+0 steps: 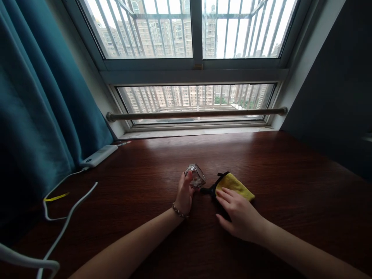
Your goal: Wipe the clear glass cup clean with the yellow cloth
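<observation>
My left hand point(185, 195), with a beaded bracelet at the wrist, is closed around a small clear glass point(196, 176). The glass is tilted, its opening toward the right. Just right of it lies a folded yellow cloth point(236, 186) with black edging and a dark part at its left end. My right hand point(236, 213) rests on the near side of this cloth, fingers stretched out and thumb apart. What is under the palm is hidden.
All this is on a dark reddish-brown wooden tabletop point(151, 170). At the left are a white power strip point(100, 155), white cables point(68, 224), a yellow strip point(57, 197) and a blue curtain point(43, 89). A metal rail point(197, 114) crosses the window behind.
</observation>
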Demonstrator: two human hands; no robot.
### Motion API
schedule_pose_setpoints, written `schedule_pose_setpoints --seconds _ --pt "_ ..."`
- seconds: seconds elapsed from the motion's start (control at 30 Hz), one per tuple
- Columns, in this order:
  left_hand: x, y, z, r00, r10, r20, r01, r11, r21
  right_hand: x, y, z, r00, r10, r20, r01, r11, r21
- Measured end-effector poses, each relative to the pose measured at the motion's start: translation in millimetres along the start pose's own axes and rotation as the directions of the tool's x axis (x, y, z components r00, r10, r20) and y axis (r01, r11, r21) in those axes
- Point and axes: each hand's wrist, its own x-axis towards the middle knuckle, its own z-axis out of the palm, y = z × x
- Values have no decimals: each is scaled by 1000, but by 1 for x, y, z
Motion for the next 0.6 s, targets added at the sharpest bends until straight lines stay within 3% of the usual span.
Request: schedule_pose_setpoints --seconds 0.13,0.27,0.37,0.43,0.5,0.53,0.6 --pt "-1 2 1 997 -66 -43 65 998 -9 -2 0 9 997 71 -19 -73 995 -72" --pt "-1 -2 -2 998 -48 43 47 999 8 -4 3 15 997 62 -49 -66 995 -77" --pt "0 -7 -7 992 -2 122 -4 999 54 -2 6 12 990 102 -100 -100 995 22" --pt "0 -8 -8 988 22 153 -41 991 126 1 11 7 967 224 -122 -201 964 173" --pt "-2 -7 -8 982 29 186 -69 974 215 6 18 -1 909 402 -112 -336 864 375" --pt "-4 -6 -6 979 34 202 -86 964 252 8 22 -5 866 495 -71 -394 762 514" --pt "-8 -3 -2 970 50 238 -124 944 306 13 26 -10 764 638 101 -424 378 823"
